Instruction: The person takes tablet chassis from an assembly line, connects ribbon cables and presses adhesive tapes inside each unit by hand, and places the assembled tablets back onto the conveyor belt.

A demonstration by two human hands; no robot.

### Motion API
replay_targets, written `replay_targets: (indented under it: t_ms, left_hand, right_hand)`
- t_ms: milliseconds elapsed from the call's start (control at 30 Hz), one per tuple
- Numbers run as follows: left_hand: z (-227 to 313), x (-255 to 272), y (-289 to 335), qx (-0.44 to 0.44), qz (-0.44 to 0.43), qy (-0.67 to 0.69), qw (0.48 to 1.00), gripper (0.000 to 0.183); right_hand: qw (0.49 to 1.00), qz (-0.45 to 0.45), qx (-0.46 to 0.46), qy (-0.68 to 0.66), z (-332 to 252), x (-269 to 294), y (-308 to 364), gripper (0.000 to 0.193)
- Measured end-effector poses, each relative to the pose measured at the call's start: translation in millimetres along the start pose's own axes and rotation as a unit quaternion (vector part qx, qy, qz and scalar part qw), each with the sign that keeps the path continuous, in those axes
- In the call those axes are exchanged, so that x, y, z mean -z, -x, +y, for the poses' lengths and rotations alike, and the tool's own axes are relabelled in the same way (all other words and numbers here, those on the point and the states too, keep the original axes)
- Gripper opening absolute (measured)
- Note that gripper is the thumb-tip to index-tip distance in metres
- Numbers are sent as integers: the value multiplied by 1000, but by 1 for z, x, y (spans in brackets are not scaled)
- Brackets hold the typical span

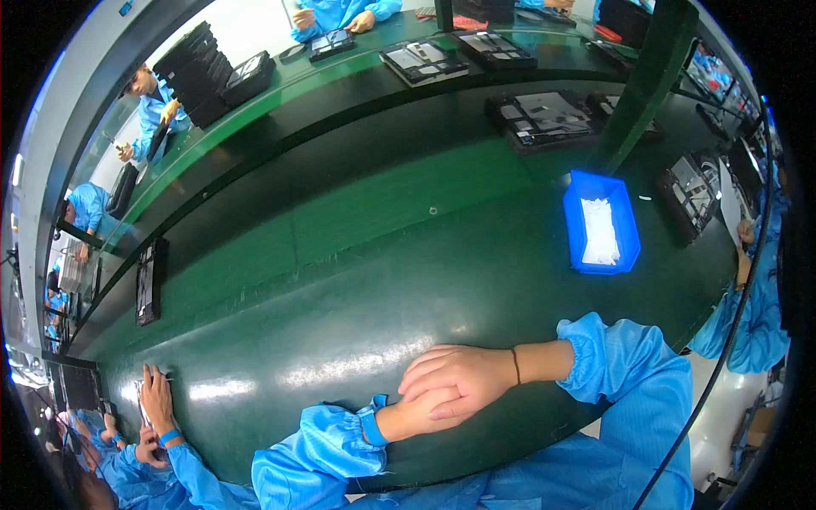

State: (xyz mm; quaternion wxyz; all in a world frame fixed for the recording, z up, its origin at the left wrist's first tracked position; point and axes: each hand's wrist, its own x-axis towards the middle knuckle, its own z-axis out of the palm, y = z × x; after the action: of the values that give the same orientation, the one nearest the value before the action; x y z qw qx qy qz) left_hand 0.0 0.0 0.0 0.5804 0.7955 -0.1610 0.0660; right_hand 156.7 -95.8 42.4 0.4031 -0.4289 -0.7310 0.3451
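Observation:
My two hands rest together on the green bench top, near its front edge. The right hand [472, 374] lies over the left, its fingers wrapped across it and its thumb over the near side; a thin dark band circles that wrist. Beneath it, my left hand [416, 415] shows only its back and wrist, with a blue strap at the cuff; its fingers are hidden. No part or tool shows in either hand. Nearest to them stands a blue plastic bin [629, 225] holding small white pieces, farther off to the right.
Trays with device parts [544, 117] sit on the bench at the back right, another tray [693, 191] at the far right. A black case [150, 280] stands at left. Co-workers' hands [155, 404] work at the lower left. A green post [646, 93] and raised shelf cross the back.

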Motion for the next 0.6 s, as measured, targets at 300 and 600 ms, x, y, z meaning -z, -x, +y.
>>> replay_targets:
  t_ms: [300,600]
  left_hand:
    - [-12,-4,-3,-24,26,-2,999,23]
    - [61,38,-85,113,-193,-83,971,24]
  right_hand:
    - [1000,21,16,4,5,3,5,38]
    - [975,199,20,92,-20,10,47,40]
